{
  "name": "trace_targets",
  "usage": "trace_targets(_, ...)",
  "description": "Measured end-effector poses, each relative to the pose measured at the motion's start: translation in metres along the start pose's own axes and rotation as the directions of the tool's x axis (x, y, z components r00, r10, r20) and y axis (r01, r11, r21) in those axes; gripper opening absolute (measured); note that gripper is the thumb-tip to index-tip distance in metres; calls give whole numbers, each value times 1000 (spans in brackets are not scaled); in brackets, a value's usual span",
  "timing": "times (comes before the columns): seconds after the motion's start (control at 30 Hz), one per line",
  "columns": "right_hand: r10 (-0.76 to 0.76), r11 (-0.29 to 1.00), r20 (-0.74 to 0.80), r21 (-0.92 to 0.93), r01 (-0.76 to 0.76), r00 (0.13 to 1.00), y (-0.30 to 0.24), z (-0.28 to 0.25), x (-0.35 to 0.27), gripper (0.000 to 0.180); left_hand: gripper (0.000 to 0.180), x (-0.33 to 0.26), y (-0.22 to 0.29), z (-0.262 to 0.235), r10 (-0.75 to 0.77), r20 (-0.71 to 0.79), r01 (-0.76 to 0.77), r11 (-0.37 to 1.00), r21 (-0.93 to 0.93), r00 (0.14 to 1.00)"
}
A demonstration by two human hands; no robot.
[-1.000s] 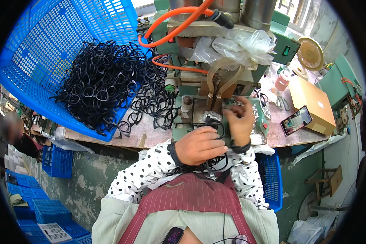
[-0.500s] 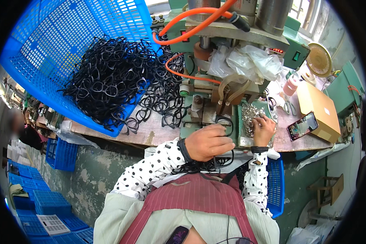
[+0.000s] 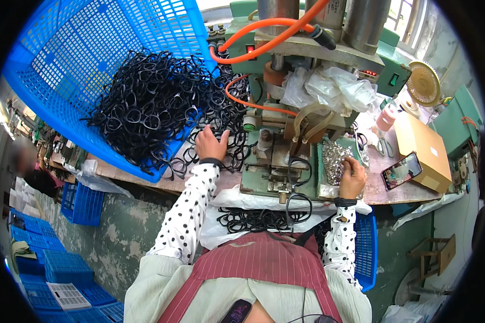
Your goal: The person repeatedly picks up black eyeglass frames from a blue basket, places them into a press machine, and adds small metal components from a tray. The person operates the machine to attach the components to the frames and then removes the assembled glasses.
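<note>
My left hand (image 3: 210, 144) reaches over the loose black eyeglass frames (image 3: 229, 121) on the bench, thumb spread from the fingers, holding nothing that I can see. At the small green tray, my right hand (image 3: 352, 178) has its fingers pinched at the edge of a heap of small shiny metal parts (image 3: 335, 160); what lies between the fingertips is too small to make out. Between the hands, one black eyeglass frame (image 3: 299, 209) sits in the fixture of the green press (image 3: 275, 148), its lower rim hanging over the front edge.
A tilted blue basket (image 3: 70, 116) full of black eyeglass frames stands at left. More black frames (image 3: 253, 219) lie on white cloth by my apron. To the right are scissors (image 3: 385, 146), a phone (image 3: 401, 171) and a cardboard box (image 3: 423, 151). An orange hose (image 3: 264, 51) crosses the press.
My left hand has moved away from the press fixture, left and forward to the loose frames, uncovering the frame in the fixture. My right hand stays at the metal parts, slightly shifted.
</note>
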State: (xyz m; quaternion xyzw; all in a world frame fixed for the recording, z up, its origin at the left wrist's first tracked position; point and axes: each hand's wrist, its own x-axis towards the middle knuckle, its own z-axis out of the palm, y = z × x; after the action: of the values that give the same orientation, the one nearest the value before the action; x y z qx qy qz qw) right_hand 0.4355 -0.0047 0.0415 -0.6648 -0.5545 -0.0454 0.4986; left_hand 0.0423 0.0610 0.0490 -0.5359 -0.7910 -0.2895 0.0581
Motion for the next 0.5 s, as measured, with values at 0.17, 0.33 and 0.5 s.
trace_targets(0.17,-37,989,19,-146,40,999,5,7,-1,11,89,14,-6,20,-88,230,48,983,176,969)
trace_targets(0.33,-123,989,-27,-87,120,992,0,2,1,10,85,-14,-31,4,171,217,-218,953,213,961)
trace_targets(0.5,-14,994,-2,104,14,1000,-24,-2,6,18,66,-30,-35,-41,-56,368,41,998,50,928)
